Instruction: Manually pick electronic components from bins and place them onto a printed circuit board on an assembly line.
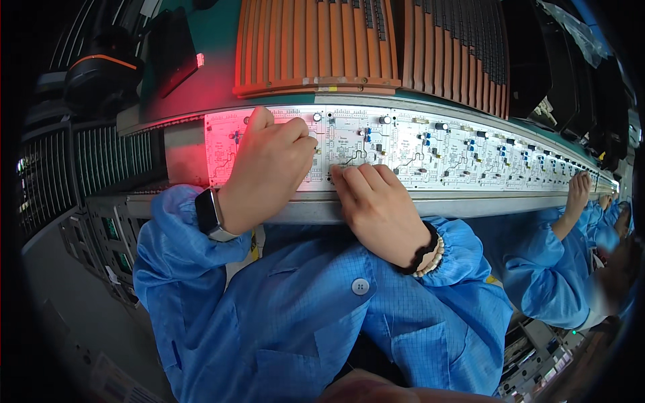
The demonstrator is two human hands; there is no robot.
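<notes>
The row of white printed circuit boards [413,144] runs rightward under the person's hands, between silver metal rails [316,211]. The left hand [270,168] lies over the row's red-lit left end, fingers curled, thumb raised; its fingertips are hidden, so I cannot tell whether they are clamped on anything. The right hand [373,208] reaches from below, fingers bent, its tips at the lower left of the board just beside the left hand; whether they meet or grip something I cannot tell.

Beyond the boards, two orange-brown ribbed component racks stand side by side on the green worktop [201,43]. The left rack [312,50] shows small black parts [376,23] only in channels at its upper right; the right rack [457,57] has them across most of its channels. Their number is too fine to count.

One dark, silver-topped cylindrical capacitor [385,120] and several blue components [367,136] sit on the board above the right hand. Farther right, one co-worker's hand [578,193] is over the row.
</notes>
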